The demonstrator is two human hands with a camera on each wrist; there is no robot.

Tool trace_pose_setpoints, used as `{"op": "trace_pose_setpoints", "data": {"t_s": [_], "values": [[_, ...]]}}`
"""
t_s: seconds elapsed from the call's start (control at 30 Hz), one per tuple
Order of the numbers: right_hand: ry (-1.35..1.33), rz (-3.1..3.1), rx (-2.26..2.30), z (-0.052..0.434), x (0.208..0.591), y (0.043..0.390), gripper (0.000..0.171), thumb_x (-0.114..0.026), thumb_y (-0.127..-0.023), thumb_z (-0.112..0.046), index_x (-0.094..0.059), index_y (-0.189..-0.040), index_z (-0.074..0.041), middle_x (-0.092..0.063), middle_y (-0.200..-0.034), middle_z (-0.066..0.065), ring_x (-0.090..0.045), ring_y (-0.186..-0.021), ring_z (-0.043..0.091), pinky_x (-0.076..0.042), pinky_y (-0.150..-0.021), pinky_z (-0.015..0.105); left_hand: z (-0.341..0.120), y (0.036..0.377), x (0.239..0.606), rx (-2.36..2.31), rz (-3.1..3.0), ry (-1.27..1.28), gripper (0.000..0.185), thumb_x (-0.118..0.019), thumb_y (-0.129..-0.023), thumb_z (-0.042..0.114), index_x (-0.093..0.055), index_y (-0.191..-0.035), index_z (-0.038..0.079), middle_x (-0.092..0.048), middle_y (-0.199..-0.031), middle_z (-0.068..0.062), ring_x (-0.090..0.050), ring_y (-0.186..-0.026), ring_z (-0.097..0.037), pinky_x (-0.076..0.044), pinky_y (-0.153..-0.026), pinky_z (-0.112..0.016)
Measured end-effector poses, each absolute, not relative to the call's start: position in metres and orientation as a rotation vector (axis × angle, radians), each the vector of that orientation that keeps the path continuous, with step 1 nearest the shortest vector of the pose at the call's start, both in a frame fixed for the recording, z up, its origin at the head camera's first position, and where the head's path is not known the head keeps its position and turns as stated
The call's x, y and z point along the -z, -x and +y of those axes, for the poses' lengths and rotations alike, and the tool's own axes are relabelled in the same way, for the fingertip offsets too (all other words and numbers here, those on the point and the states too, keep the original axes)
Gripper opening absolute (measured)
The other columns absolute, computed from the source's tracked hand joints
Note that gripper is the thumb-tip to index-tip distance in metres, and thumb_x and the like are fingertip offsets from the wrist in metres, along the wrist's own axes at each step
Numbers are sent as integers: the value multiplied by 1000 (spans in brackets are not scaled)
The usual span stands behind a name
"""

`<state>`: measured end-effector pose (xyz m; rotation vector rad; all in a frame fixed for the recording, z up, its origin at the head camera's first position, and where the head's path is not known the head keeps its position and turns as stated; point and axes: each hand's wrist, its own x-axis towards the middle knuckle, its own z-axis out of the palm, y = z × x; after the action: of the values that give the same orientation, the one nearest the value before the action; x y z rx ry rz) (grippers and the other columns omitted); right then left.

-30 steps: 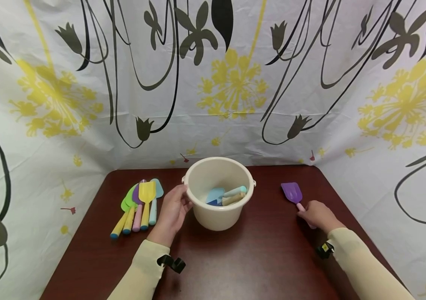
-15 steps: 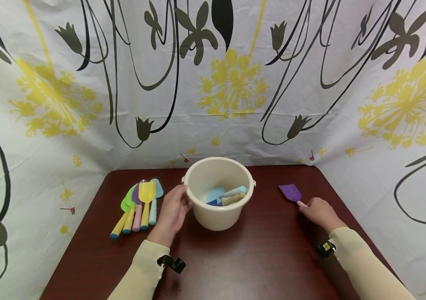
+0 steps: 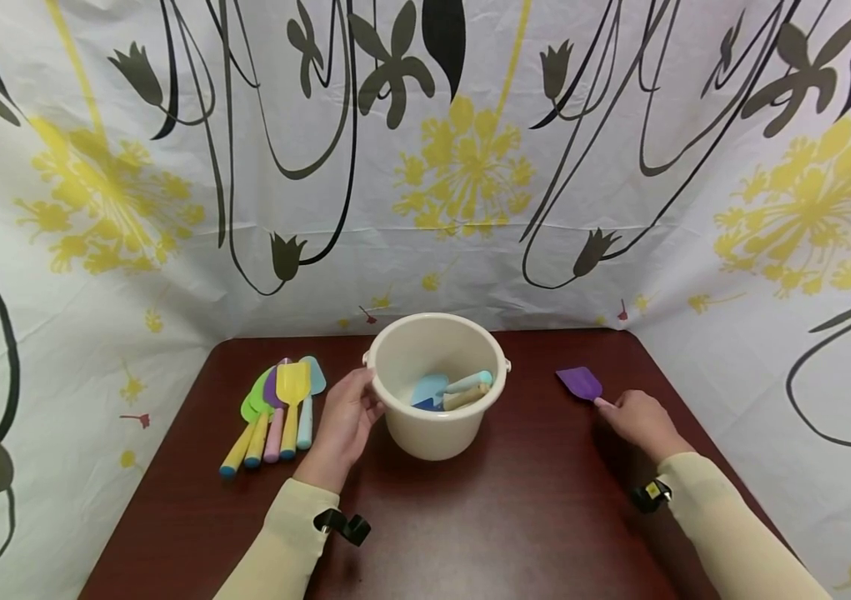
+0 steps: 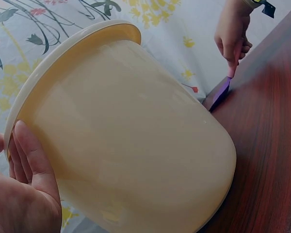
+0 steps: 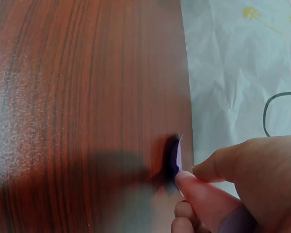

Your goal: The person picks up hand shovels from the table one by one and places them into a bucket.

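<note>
While your right hand (image 3: 638, 421) has its fingers curled round the pink handle of the purple shovel (image 3: 581, 383), right of the frame's centre, your left hand (image 3: 346, 421) holds the cream bucket (image 3: 434, 435) by its rim, mid-frame. Light-blue and tan tools (image 3: 470, 398) lie inside; more shovels (image 3: 292, 421) overlap at frame left on the dark red table (image 3: 508, 525).

A pink-handled purple shovel (image 3: 583, 386) tilts, seemingly blade-down, right of the upright cream bucket (image 3: 431, 436)
</note>
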<state>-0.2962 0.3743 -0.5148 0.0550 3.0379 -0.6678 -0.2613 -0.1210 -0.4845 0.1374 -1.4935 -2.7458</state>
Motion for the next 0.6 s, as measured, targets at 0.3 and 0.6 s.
{"op": "trace_pose_setpoints", "data": {"t_s": [0.3, 0.6], "values": [[-105, 3024, 748, 376, 506, 298, 51, -66, -109, -47, -63, -79, -6, -58, -72, 4, -56, -68, 23, -45, -59, 37, -120, 262, 485, 2754, -1485, -129, 31, -63, -111, 19, -68, -130, -4, -66, -103, -9, -63, -82, -15, -58, -74, -23], [-109, 3028, 802, 378, 498, 301, 53, -67, -108, -52, -68, -89, -2, -66, -81, 7, -60, -74, 25, -48, -61, 37, -120, 261, 484, 2754, -1482, -120, 33, -63, -111, 19, -65, -133, -6, -68, -101, -7, -63, -81, -15, -59, -73, -23]]}}
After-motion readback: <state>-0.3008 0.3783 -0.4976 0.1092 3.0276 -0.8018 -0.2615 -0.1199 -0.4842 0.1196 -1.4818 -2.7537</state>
